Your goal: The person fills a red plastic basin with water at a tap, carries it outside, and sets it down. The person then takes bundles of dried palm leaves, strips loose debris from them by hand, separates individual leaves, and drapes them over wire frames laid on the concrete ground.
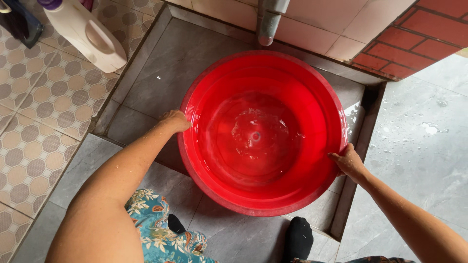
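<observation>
A large round red plastic basin [219, 195] sits in a sunken grey tiled wash area. A little water with foam lies in its bottom. My left hand [175, 120] grips the basin's left rim. My right hand [348, 160] grips the right rim. Both arms reach down from the bottom of the view. The basin looks slightly tilted toward me.
A grey pipe [267, 24] hangs above the basin at the back wall. A white plastic jug [87, 36] with a purple cap lies on the patterned floor tiles at upper left. Red brick wall [419, 34] stands at upper right. My black-socked feet [298, 238] stand near the front step.
</observation>
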